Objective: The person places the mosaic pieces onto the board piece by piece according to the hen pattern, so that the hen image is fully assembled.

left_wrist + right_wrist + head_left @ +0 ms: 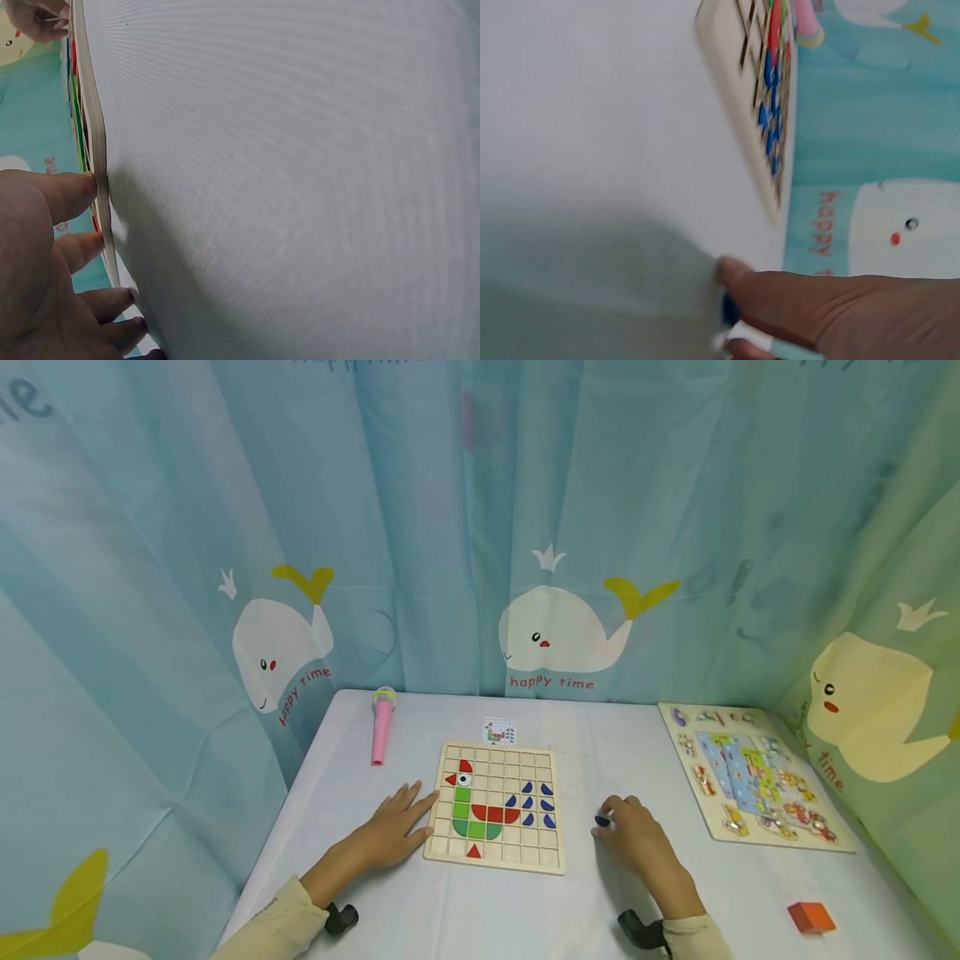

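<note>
A square wooden grid board [525, 852] lies on the white table, with coloured pieces forming a bird. A green piece [462, 795], red pieces [491, 814] and blue half-round pieces [527, 802] sit in its cells. My left hand [393, 831] rests at the board's left edge, fingers spread; in the left wrist view the thumb and a finger touch that edge. Right of the board, my right hand [633, 835] pinches a small dark blue piece [602, 819] just above or on the table; I cannot tell which. The right wrist view shows this blue piece [730, 309] partly hidden by the thumb.
Behind the board lies a small pattern card [498, 731]. A pink toy microphone [381, 731] lies at the back left. To the right are a picture puzzle board [720, 827] and an orange block [812, 917]. A whale-print curtain [435, 568] hangs behind the table.
</note>
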### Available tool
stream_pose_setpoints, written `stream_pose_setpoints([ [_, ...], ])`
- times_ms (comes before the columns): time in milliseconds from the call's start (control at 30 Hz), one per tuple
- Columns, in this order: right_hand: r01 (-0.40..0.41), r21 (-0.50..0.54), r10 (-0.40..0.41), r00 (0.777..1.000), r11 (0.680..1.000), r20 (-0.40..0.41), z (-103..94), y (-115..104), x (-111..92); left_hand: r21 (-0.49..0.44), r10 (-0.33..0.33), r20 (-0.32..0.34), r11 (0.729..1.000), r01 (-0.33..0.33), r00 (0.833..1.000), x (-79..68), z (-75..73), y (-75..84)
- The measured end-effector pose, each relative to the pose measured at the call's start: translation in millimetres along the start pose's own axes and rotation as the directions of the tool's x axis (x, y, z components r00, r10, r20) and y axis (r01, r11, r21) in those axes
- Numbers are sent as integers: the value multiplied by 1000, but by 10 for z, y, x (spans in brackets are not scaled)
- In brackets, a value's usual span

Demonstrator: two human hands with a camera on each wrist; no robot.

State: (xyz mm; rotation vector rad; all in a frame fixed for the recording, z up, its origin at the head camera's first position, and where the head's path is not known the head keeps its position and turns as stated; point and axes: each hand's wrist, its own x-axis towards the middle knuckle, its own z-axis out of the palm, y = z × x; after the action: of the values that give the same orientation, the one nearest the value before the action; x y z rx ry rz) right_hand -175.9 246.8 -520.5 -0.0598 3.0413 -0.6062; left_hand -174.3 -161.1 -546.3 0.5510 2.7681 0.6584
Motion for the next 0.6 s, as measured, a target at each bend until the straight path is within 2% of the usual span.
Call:
stream_pose_setpoints([
  [233, 86, 106, -87, 996, 991, 1, 35, 102, 53, 2, -1, 4, 1000, 1, 1000, 2, 6, -7],
  [433, -19, 119, 12, 998, 993, 60, 53, 51, 62, 2, 2, 1, 1000, -2, 1000, 2, 7, -9],
  [600, -35, 76, 31, 998, 997, 53, 57, -4, 56, 3, 2, -1, 1000, -2, 1000, 4, 13, -10],
])
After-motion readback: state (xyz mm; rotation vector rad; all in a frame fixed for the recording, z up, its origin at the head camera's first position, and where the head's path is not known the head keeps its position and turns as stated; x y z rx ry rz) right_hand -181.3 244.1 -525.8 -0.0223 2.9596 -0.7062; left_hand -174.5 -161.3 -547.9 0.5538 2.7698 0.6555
